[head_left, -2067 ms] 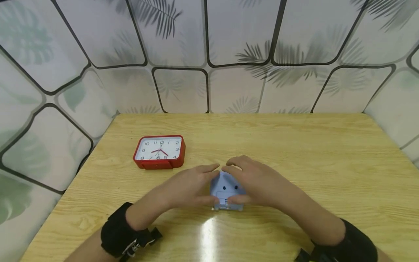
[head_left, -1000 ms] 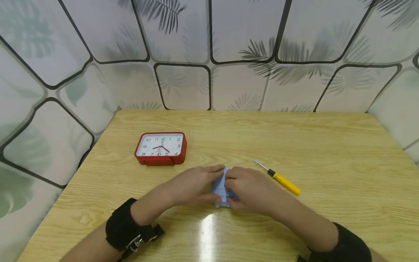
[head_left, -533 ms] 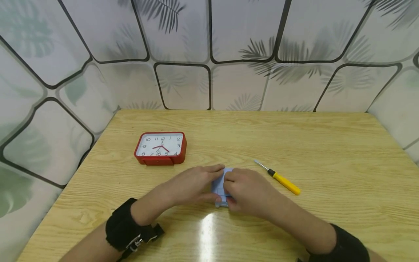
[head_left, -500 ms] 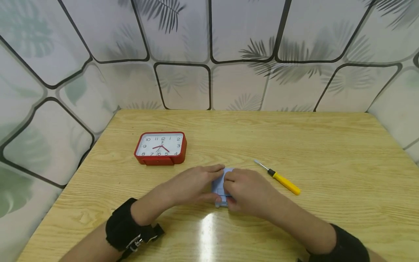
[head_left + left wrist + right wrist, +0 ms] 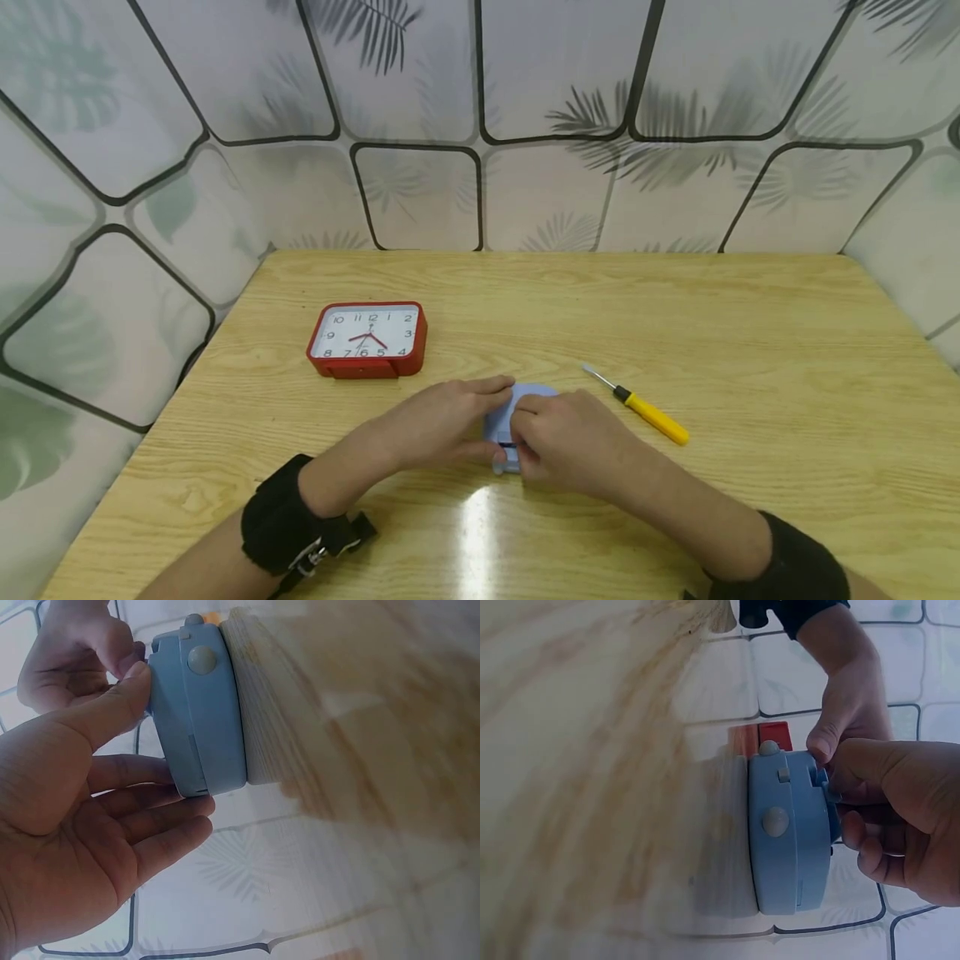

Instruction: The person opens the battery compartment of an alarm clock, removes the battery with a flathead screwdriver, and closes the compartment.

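Note:
A light blue clock point(image 5: 498, 427) lies face down on the wooden table, its back upward and its small round feet toward the person. My left hand point(image 5: 450, 425) grips its left side; in the left wrist view the thumb presses the back edge and the fingers lie along the rim of the clock point(image 5: 199, 727). With curled fingers, my right hand point(image 5: 573, 437) pinches the battery cover point(image 5: 835, 822), which tilts up from the back. A dark slot shows beside it in the head view. The right hand hides much of the clock's right half.
A red rectangular clock point(image 5: 367, 335) lies face up at the back left. To the right of the hands is a yellow-handled screwdriver point(image 5: 656, 419), its tip pointing away to the left. A patterned covering point(image 5: 540, 200) rises behind the table's far edge.
The right hand's fingers have gone from spread over the clock's back to curled at the battery cover, which has lifted. The screwdriver has come into sight. The left hand keeps its place.

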`<state>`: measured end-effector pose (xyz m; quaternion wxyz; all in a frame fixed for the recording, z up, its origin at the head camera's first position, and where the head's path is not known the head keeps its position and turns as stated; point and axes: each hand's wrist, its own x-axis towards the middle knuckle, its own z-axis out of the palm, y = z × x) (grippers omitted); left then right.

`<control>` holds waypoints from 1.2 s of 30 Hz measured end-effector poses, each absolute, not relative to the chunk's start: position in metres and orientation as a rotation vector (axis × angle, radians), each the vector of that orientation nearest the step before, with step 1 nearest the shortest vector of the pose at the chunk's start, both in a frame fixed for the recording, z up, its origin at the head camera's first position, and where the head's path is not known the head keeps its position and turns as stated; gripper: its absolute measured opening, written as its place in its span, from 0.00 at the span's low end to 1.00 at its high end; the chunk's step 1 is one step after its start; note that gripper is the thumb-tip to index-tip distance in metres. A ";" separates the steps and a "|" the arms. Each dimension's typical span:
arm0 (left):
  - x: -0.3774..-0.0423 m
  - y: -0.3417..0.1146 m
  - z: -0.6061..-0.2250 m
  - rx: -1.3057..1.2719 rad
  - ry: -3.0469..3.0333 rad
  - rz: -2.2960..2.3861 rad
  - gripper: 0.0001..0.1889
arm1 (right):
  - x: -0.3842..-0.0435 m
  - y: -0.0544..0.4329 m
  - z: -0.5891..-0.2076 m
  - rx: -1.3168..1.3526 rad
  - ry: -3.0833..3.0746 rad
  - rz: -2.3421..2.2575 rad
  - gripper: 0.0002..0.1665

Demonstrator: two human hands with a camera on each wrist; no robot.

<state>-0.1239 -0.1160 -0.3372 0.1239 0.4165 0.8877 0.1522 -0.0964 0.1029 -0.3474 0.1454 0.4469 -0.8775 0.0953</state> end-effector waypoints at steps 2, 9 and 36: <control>-0.124 -0.116 -0.337 1.213 2.585 0.441 0.39 | -0.096 0.103 -0.346 1.284 -2.541 0.267 0.14; -0.124 -0.117 -0.337 1.226 2.586 0.439 0.38 | -0.095 0.105 -0.337 1.271 -2.576 0.234 0.13; -0.123 -0.117 -0.329 1.165 2.630 0.302 0.42 | -0.125 0.164 -0.297 0.748 -2.752 0.117 0.12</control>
